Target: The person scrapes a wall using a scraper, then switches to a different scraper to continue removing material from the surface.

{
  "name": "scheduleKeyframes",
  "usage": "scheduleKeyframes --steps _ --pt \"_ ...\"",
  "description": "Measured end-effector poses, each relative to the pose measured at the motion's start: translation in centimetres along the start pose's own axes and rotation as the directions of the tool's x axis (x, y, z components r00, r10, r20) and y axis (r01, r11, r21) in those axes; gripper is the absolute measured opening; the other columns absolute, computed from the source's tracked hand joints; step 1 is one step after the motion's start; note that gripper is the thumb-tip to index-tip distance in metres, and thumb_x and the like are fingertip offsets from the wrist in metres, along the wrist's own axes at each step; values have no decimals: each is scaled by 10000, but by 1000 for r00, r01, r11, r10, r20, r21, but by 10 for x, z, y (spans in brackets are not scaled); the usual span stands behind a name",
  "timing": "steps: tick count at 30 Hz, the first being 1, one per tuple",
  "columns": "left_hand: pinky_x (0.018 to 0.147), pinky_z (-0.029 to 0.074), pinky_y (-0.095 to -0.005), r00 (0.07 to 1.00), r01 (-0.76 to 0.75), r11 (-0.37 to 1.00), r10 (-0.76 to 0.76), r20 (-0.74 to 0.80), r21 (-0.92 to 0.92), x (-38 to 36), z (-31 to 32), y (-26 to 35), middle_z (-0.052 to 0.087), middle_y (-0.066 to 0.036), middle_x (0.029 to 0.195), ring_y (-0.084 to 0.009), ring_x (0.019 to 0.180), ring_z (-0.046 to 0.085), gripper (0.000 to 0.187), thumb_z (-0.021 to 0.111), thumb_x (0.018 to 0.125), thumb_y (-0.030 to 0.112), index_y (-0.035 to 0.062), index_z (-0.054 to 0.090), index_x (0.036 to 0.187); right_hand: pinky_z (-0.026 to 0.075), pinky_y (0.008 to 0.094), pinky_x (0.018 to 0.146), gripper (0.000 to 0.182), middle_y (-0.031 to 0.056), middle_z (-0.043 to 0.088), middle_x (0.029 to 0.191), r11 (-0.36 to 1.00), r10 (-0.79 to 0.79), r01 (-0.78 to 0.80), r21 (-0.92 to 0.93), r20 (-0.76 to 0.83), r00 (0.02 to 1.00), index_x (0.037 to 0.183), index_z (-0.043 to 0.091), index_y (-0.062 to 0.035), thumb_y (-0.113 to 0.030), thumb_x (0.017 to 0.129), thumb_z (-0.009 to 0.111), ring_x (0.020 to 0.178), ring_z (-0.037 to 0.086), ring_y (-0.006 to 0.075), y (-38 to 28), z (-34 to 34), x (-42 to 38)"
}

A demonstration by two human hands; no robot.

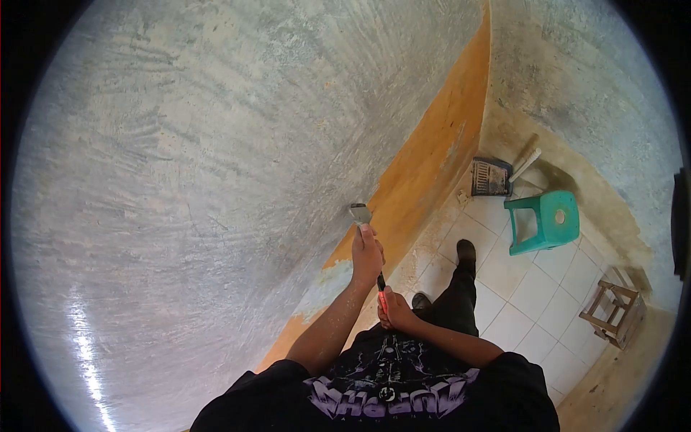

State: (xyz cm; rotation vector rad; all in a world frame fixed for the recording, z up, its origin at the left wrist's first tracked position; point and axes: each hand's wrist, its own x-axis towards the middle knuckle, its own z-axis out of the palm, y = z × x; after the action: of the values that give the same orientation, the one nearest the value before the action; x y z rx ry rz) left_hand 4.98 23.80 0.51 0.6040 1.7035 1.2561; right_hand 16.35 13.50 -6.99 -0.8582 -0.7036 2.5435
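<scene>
Both my hands are wrapped round a long-handled scraper (362,214) with a flat metal head and a black and red handle. My left hand (368,256) grips it just below the head, thumb laid along the tool. Lower down, close to my body, my right hand (396,309) is closed on the red end of the handle. The blade lies at the wall (216,158), right by the border between its rough grey surface and an orange painted band (425,140). A pale patch (325,288) shows within the band, left of my left forearm.
A green plastic stool (561,216) stands on the white tiled floor (507,317) to my right. Behind it, a black dustpan (491,177) with a pale handle sits in the corner. A small wooden stool (614,313) is by the right wall. My feet are below me.
</scene>
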Motion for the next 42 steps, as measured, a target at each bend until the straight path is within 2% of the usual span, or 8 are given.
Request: scheduleKeyframes --steps 8,12,17,22,27,32,37,42 --pt "385 315 -264 999 -36 998 38 -33 42 2 1 -6 397 14 531 -81 390 385 402 305 1050 451 89 433 929 337 294 367 543 29 397 513 1000 12 -12 5 -42 999 803 432 -90 -567 1022 292 372 377 134 2 -6 2" --pt "445 368 -305 997 -47 993 52 -49 106 14 7 -13 450 -17 577 -123 458 457 448 320 1044 458 53 483 943 326 307 370 545 32 369 504 1000 2 -3 -22 -44 999 811 423 -97 -577 1020 273 362 345 139 -4 -10 4" --pt "554 433 -342 996 -88 963 91 -2 254 58 54 12 526 -59 708 -169 582 535 473 353 1034 459 17 515 980 309 310 360 566 35 361 499 992 -111 117 42 -119 987 828 419 -102 -623 999 281 355 334 148 -45 -25 26" --pt "569 438 -333 996 -84 975 83 13 203 61 66 24 524 -68 765 -154 613 540 451 360 1035 446 21 508 1004 311 308 363 562 29 361 499 991 -71 85 108 -127 989 828 425 -100 -614 1004 279 356 332 139 -63 -28 24" --pt "385 285 -258 994 -109 993 109 5 37 46 57 9 342 37 549 -74 404 325 450 336 1020 546 109 427 969 348 295 384 532 29 401 528 999 -52 52 0 -109 993 876 449 -91 -571 1021 272 382 371 132 -53 -35 12" --pt "392 266 -259 1000 -4 994 4 0 -107 14 29 5 323 41 554 -68 418 298 432 335 1023 541 119 419 985 361 258 377 437 19 449 569 969 -212 198 -149 -87 973 994 491 -74 -479 1042 334 381 406 104 -38 -21 -13" --pt "382 245 -261 999 -44 996 46 26 -84 21 32 3 309 44 546 -72 400 275 433 347 1018 546 121 415 984 349 251 373 426 14 444 565 960 -242 220 -174 -117 963 1106 507 -66 -449 1051 330 379 396 97 -30 -18 -12" --pt "371 251 -258 998 -68 994 68 2 -86 29 45 6 308 43 532 -71 383 279 416 354 1025 522 114 412 971 325 244 366 422 -1 421 540 969 -224 205 -134 -145 964 1036 497 -86 -467 1050 316 374 377 87 -36 -24 -11"
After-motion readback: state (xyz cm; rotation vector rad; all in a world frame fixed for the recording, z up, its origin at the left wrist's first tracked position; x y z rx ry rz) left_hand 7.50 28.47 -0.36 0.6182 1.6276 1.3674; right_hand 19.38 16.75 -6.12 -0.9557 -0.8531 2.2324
